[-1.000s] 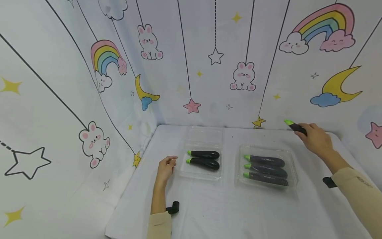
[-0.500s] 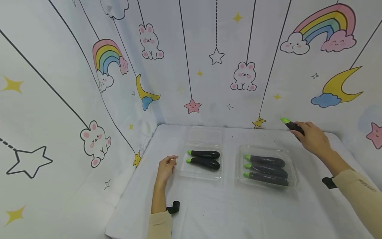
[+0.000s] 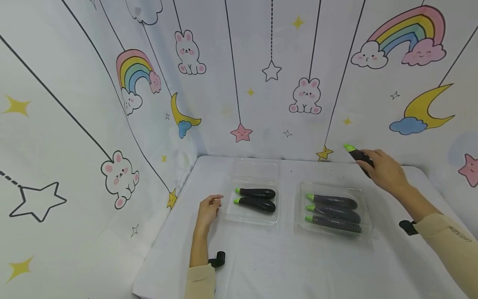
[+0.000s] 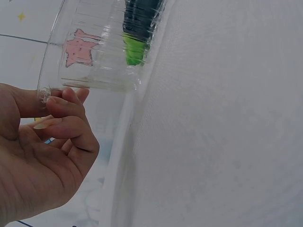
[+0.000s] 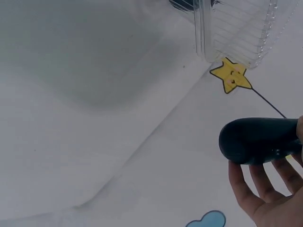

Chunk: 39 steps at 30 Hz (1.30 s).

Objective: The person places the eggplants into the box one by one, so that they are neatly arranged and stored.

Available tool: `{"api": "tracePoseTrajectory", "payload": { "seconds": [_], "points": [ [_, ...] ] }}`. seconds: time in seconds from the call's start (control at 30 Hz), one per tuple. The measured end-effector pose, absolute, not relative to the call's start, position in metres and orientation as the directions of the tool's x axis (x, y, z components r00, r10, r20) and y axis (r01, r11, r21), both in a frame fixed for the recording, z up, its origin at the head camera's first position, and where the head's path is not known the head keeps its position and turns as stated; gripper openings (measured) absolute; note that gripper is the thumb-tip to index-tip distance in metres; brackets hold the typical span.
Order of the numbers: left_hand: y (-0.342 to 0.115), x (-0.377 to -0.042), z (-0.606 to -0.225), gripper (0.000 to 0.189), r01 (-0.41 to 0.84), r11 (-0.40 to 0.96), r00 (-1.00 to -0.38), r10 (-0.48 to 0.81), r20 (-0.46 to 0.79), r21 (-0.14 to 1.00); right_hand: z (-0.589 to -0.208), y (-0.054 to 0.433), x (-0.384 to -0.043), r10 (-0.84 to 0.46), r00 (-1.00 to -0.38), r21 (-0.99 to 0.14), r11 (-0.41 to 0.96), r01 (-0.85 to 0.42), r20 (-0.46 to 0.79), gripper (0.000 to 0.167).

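Observation:
My right hand (image 3: 388, 171) holds a dark eggplant (image 3: 359, 157) with a bright green stem end, raised above the back right of the table. In the right wrist view its rounded end (image 5: 251, 141) sticks out past the fingers. At the left, an open clear plastic clamshell box (image 3: 246, 221) holds two glossy eggplants, one of them the nearer eggplant (image 3: 257, 204), lying side by side with stems to the left. My left hand (image 3: 207, 212) is at this box's left side; in the left wrist view thumb and finger pinch its rim (image 4: 43, 97).
A second clear plastic box (image 3: 367, 216) stands to the right with three eggplants inside, seen through plastic. The first box's lid (image 3: 257, 168) lies folded back behind it. A white table (image 3: 284, 265) ends at a cartoon-printed fabric backdrop (image 3: 216, 104).
My right hand has carried the eggplant leftward, and its green end has risen slightly. The left hand and both boxes stay where they were.

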<state>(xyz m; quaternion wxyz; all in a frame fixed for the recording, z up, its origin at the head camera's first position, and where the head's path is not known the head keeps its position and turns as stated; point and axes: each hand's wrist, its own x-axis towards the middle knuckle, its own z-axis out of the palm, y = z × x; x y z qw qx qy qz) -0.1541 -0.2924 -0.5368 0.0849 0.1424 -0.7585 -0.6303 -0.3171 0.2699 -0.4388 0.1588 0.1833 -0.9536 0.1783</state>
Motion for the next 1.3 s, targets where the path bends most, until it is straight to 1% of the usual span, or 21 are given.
{"api": "tracePoseTrajectory", "payload": {
  "seconds": [0.17,0.5,0.93,1.3],
  "points": [
    [-0.292,-0.154,-0.537,0.028,-0.102,0.158,-0.946,-0.321,-0.047,0.982,-0.434,0.261,-0.315,-0.321,-0.871,-0.271,0.860,-0.433,0.373,0.053],
    [-0.291,-0.156,-0.537,0.027,-0.100,0.152,-0.949,-0.312,-0.048,0.983,-0.428,0.250,-0.309,-0.343,-0.871,-0.262,0.857,-0.444,0.352,0.054],
    [-0.291,-0.155,-0.536,0.027,-0.111,0.139,-0.945,-0.321,-0.061,0.984,-0.419,0.228,-0.300,-0.400,-0.854,-0.262,0.831,-0.491,0.334,0.054],
    [-0.291,-0.156,-0.536,0.027,-0.110,0.145,-0.945,-0.321,-0.058,0.983,-0.415,0.205,-0.289,-0.445,-0.820,-0.239,0.805,-0.543,0.361,0.054]
  ]
}}
